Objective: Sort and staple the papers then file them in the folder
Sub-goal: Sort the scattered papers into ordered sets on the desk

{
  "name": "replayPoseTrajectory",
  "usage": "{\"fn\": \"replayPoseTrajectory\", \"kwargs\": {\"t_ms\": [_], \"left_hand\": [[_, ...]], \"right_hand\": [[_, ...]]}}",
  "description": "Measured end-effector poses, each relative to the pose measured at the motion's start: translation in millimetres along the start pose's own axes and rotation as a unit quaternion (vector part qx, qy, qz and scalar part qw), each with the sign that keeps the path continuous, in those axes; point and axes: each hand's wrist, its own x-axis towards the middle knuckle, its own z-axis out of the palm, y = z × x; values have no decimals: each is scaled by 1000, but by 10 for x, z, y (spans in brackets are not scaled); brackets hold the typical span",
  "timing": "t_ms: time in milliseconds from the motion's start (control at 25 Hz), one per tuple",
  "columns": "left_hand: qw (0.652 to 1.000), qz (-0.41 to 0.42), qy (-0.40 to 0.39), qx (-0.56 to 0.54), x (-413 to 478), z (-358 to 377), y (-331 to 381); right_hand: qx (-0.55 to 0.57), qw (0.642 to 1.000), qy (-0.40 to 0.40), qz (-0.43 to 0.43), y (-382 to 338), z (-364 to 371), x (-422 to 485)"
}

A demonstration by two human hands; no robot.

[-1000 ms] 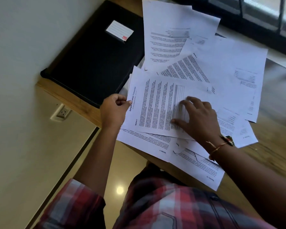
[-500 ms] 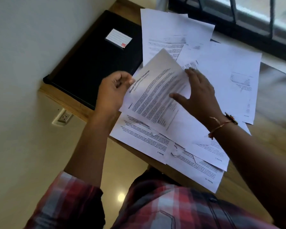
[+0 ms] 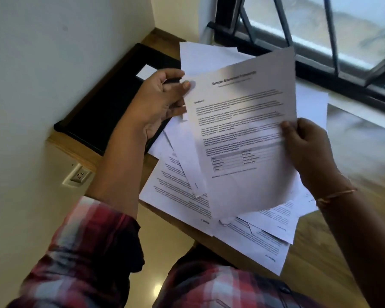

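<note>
A printed sheet (image 3: 242,121) with a title, paragraphs and a small table is lifted off the desk and faces me. My left hand (image 3: 162,101) pinches its left edge with thumb on top. My right hand (image 3: 305,147) grips its right edge, thumb on the front. Below it, several loose printed papers (image 3: 180,196) lie spread and overlapping on the wooden desk (image 3: 342,252). A black folder (image 3: 107,103) with a white label lies closed at the desk's far left, partly hidden by my left hand. No stapler is in view.
A white wall runs along the left, with a power socket (image 3: 78,175) below the desk edge. A dark window frame with bars (image 3: 320,52) lines the far side. Some papers overhang the desk's near edge above my lap.
The top sheet was lying on the pile under my right palm; both hands have lifted it and turned it upright to face me. The right hand shifted to its right edge.
</note>
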Motion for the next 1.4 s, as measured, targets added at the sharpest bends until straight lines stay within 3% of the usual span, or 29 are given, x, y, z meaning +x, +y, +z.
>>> {"fn": "replayPoseTrajectory", "kwargs": {"t_ms": [320,640,760,880,1000,1120,1400], "left_hand": [[996,-43,-73,-34,-239,407,-233],[977,-89,-191,7,-593,1408,-555],[968,-104,-219,58,-761,2095,-856],[967,-112,-202,110,-900,2872,-1253],[962,-68,-193,182,-996,3495,-1627],[940,-24,-179,288,-1109,3961,-1829],[882,79,-131,445,-1233,4264,-2057]], "right_hand": [[127,990,47,40,123,-220,-239],[128,976,137,107,630,-938,-579],[45,969,195,142,1120,-1358,-830],[-206,935,264,113,1654,-1720,-1168],[-280,945,163,45,2083,-1853,-1344],[-271,957,13,105,2425,-1963,-1389],[-298,950,5,95,2638,-2124,-1358]]}}
